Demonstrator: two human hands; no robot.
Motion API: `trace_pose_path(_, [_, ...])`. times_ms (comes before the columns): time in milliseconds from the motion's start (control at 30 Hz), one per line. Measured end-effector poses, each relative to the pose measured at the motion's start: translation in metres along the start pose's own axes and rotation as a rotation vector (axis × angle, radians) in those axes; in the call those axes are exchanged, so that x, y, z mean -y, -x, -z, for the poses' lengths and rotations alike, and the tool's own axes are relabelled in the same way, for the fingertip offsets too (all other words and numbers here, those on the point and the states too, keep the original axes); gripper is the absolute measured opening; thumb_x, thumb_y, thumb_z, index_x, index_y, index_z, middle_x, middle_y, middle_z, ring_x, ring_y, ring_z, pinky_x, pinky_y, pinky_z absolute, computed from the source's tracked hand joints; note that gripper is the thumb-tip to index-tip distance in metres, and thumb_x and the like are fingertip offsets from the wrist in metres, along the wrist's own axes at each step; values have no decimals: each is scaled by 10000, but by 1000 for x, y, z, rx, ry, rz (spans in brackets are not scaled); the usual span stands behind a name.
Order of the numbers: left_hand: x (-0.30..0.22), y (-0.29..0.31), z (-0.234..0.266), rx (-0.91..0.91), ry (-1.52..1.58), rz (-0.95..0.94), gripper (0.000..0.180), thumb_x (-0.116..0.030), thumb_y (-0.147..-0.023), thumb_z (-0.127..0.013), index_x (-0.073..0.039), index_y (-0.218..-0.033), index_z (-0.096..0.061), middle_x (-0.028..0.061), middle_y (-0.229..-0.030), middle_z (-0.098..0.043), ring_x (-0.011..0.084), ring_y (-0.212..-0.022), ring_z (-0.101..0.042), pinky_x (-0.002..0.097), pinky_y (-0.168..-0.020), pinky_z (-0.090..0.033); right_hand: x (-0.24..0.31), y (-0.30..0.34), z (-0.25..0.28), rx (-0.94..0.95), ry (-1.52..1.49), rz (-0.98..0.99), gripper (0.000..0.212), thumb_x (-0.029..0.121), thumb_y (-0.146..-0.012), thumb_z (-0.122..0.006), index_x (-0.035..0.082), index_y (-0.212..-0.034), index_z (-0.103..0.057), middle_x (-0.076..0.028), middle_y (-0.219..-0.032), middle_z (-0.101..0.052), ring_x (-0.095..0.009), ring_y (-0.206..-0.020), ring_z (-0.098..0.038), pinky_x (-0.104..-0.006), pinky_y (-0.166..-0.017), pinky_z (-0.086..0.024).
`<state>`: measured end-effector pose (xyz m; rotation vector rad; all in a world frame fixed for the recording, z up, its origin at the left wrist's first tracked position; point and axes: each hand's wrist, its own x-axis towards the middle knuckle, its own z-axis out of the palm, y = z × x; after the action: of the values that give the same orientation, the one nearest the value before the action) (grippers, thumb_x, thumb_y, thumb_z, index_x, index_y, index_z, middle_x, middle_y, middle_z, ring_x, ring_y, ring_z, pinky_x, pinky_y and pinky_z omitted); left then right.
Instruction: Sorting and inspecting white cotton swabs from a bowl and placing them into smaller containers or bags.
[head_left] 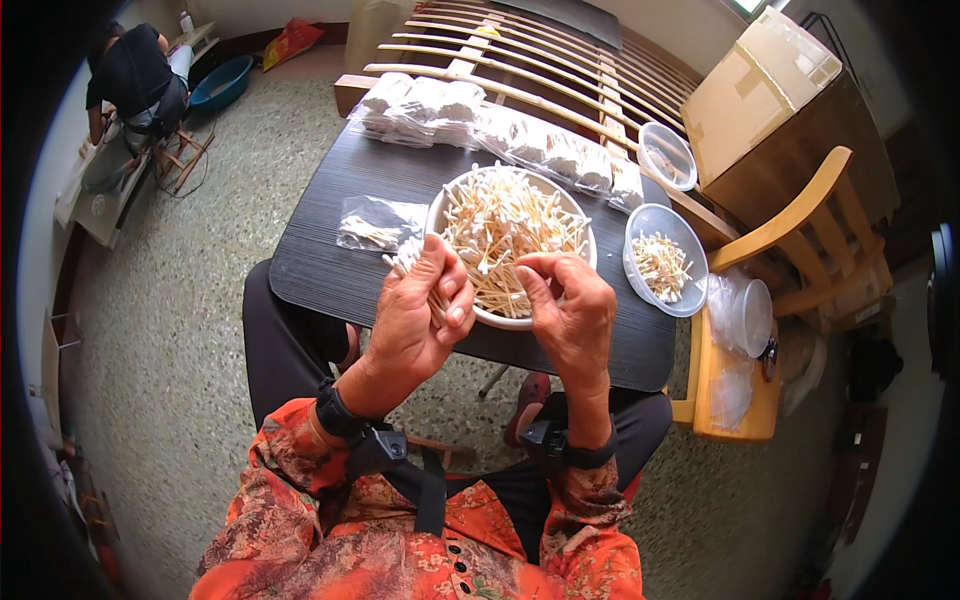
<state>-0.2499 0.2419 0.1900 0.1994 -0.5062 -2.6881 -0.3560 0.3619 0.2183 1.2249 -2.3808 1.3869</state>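
Note:
My left hand is closed round a bundle of cotton swabs, their white tips poking out past the thumb. A white bowl heaped with loose cotton swabs stands in front of me on a dark table. Over the bowl's right near rim, my right hand has thumb and forefinger pinched together; whether a swab is between them is too small to make out. A clear plastic bag with a few swabs lies just left of the bowl.
Filled plastic packs line the table's far edge. A clear tub of swabs sits at the right. A wooden chair holds lids and bags, beside a large cardboard box. A slatted wooden frame stands behind. Another person sits far left.

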Motion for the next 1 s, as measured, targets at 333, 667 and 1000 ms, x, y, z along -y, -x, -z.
trace_pose_path(333, [2, 3, -2, -99, -160, 12, 249, -261, -923, -497, -28, -841, -531, 10, -605, -448, 112, -459, -486, 190, -310, -291, 4, -4, -26, 24, 0, -208, 185, 170, -780, -685, -11, -798, -651, -76, -652, -634, -104, -563, -571, -239, -544, -445])
trace_pose_path(667, [2, 4, -5, -142, -146, -6, 207, -226, -922, -508, -25, -881, -535, -8, -571, -415, 84, -416, -409, 190, -314, -261, -3, -4, -13, -93, -572, -398, 158, 124, -856, -619, -26, -884, -576, -49, -717, -607, -51, -554, -548, -160, -461, -409])
trace_pose_path(1000, [14, 11, -28, -202, -390, -28, 152, -47, -818, -637, -18, -955, -578, -42, -617, -525, 1, -389, -383, 154, -322, -228, 3, 4, -12, -170, -1328, -599, 127, 51, -870, -562, -24, -955, -504, -136, -854, -626, -183, -716, -653, -239, -543, -563])
